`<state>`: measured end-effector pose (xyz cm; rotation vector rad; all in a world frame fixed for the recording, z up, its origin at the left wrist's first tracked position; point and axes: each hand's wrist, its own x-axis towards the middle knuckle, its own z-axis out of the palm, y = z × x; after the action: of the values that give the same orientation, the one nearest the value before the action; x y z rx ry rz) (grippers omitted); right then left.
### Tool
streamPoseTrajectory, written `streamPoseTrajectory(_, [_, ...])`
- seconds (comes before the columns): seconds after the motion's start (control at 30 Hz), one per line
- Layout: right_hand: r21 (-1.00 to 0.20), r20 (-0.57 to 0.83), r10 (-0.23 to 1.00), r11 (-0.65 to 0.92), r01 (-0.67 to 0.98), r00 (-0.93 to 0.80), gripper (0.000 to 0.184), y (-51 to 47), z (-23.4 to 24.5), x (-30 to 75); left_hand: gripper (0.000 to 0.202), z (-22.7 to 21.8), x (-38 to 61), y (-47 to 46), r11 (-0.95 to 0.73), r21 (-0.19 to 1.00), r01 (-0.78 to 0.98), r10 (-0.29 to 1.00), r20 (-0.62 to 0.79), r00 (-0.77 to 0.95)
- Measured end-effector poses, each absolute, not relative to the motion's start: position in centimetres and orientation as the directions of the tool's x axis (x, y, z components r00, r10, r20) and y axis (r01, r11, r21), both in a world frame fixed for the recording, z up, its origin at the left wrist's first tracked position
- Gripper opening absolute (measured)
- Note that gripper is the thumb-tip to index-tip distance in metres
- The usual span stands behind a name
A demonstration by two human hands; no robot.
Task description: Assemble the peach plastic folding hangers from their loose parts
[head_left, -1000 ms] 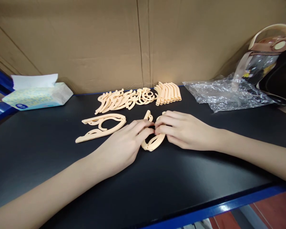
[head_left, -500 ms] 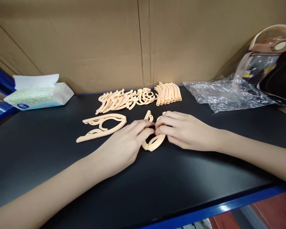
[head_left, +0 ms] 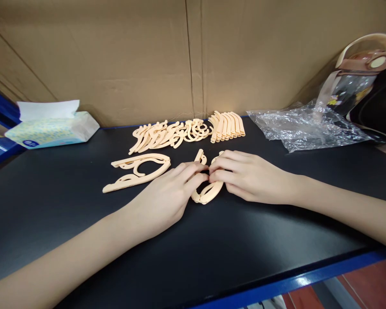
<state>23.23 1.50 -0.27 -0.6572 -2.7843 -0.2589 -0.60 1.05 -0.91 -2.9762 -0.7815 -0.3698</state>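
A peach folding hanger lies flat on the black tabletop in the middle of the scene, its joined end toward the near edge. The left hand is curled over its left arm and the right hand over its right arm; the fingers of both are bent in around it, tips almost meeting — exactly what they pinch underneath is hidden. Just left lies a second hanger, folded and apparently complete. The one in hand looks largely joined, though its middle is covered. Much seems left: loose arms, hooks and a row of hollow pieces lie on the far side. Farther out are a tissue pack at far left, and a clear plastic bag and bottle at far right.
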Motion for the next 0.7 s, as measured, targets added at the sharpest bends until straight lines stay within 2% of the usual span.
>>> streamPoseTrajectory(0.7, [0.103,0.298,0.414,0.882,0.460,-0.860,0.025,1.53,-0.40,23.30,0.043,-0.94,-0.53,0.96,-0.869,0.005,0.494,0.482,0.233,0.845])
